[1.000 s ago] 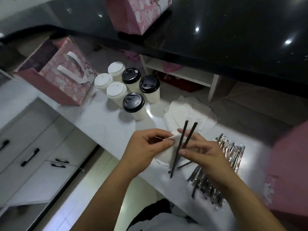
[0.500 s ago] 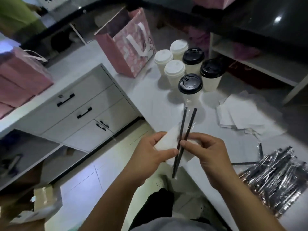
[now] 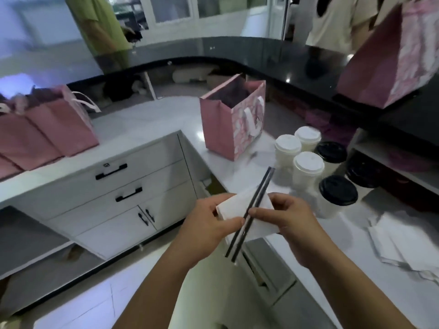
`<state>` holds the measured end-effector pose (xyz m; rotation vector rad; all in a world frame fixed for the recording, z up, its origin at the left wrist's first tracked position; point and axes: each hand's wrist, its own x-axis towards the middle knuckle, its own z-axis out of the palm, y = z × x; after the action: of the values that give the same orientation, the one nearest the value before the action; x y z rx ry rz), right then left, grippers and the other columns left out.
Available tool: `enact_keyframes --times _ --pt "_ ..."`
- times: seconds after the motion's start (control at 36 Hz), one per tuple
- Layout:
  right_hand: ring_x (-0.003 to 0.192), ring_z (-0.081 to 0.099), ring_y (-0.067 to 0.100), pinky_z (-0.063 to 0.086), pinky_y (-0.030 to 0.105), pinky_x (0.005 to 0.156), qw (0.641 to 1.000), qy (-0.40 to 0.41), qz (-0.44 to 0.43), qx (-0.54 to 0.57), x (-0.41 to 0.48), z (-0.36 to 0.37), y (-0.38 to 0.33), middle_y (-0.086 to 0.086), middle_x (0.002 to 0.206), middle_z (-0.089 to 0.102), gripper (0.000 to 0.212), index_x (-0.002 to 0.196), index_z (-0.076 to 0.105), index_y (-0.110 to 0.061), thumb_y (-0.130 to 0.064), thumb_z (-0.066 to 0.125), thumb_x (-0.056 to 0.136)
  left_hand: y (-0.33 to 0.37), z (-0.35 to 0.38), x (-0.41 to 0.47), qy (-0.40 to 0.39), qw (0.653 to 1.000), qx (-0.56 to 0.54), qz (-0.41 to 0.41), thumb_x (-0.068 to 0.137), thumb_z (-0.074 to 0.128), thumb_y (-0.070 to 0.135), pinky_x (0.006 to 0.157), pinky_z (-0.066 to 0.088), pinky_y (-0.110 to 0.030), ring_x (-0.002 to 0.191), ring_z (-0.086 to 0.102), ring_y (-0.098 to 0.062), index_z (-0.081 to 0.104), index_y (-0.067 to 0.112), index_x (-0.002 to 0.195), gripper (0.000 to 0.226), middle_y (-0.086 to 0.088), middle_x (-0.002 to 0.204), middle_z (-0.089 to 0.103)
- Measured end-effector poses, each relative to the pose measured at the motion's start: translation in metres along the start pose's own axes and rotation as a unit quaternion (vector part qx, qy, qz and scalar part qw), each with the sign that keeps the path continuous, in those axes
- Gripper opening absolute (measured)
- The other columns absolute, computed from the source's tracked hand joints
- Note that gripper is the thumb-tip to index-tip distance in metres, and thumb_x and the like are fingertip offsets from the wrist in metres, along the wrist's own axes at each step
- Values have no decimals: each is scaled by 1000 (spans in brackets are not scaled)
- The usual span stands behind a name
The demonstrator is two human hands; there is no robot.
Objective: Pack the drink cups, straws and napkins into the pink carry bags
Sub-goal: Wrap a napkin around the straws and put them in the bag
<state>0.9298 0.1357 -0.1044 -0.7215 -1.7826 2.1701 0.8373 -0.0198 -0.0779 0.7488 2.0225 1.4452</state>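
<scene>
Both hands hold a bundle in front of me, off the counter's corner. My left hand [image 3: 209, 224] pinches a folded white napkin [image 3: 240, 206] at its left edge. My right hand [image 3: 287, 222] presses two wrapped black straws [image 3: 257, 198] against that napkin with thumb and fingers. An open pink carry bag [image 3: 228, 129] stands upright on the white counter beyond the bundle. Several lidded drink cups stand to the bag's right, some with white lids [image 3: 308, 162] and some with black lids [image 3: 338, 189].
More pink bags [image 3: 47, 129] stand on the left counter, and another pink bag [image 3: 389, 62] sits on the raised black bar top [image 3: 297, 58]. Loose napkins [image 3: 403, 243] lie at right. White drawers [image 3: 118, 181] fill the corner below. Two people stand behind the bar.
The view has swung up and left, bringing the open bag, the bar and the people into sight. My hands keep the same hold on the napkin and straws, now lifted toward the bag.
</scene>
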Motion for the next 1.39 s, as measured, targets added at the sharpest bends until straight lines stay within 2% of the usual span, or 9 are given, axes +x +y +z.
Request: enact_keyframes --times 0.11,0.31,0.42,0.56,0.83,0.92,1.11,1.28,1.39 --pt "88 71 37 56 46 77 999 34 -33 -14 27 49 -13 14 89 76 13 90 76 -6 -5 78 77 -9 -50 17 8 1000 -16 13 84 78 18 63 52 -18 74 68 -4 73 30 99 20 10 85 74" --pt "72 67 16 50 22 64 997 4 -72 -36 66 103 -39 5 79 74 13 83 77 -13 -16 82 71 -14 -123 60 -85 990 -110 -9 98 49 31 96 55 -41 105 69 -29 73 9 112 35 -12 110 73" --pt "81 67 40 54 42 73 995 -3 -84 -56 94 119 -59 21 88 72 15 88 77 -8 -12 81 73 -11 -149 93 -114 988 -101 18 92 62 2 85 58 -35 99 70 -25 78 18 99 24 -8 102 75" --pt "78 71 22 56 23 66 994 -6 -78 -70 137 123 -82 14 86 74 17 90 77 -5 -8 81 74 1 -169 139 -136 981 -136 35 81 71 -4 72 57 -27 87 73 -20 54 4 99 26 1 89 74" --pt "72 69 18 56 22 62 996 -28 -89 -17 228 115 -127 12 85 72 37 94 74 0 -29 75 70 30 -186 247 -123 987 -93 36 78 75 -5 88 58 -45 96 71 -35 49 7 123 53 -21 98 72" --pt "72 70 14 54 18 64 993 -42 -111 -11 253 108 -146 5 81 73 37 94 76 -7 -38 67 76 45 -191 283 -111 990 -72 51 79 76 -3 87 59 -38 97 72 -29 50 7 120 50 -17 100 74" --pt "85 72 28 60 36 76 983 10 -171 -67 315 89 -164 11 87 75 16 93 77 -12 -6 77 77 61 -184 361 -95 988 -12 118 74 82 2 85 60 -43 88 73 -26 56 18 109 46 -4 83 72" --pt "76 70 33 56 40 71 974 76 -210 -37 360 71 -177 15 83 74 10 83 78 -9 -6 74 74 59 -197 415 -107 988 -17 114 75 85 19 84 60 -36 92 72 -18 63 29 114 46 0 96 72" --pt "83 70 26 56 35 77 965 110 -239 -22 384 57 -191 15 92 73 14 88 76 -1 3 72 76 51 -207 456 -61 983 135 104 80 80 42 97 51 -32 120 54 -8 54 40 125 53 14 128 57"
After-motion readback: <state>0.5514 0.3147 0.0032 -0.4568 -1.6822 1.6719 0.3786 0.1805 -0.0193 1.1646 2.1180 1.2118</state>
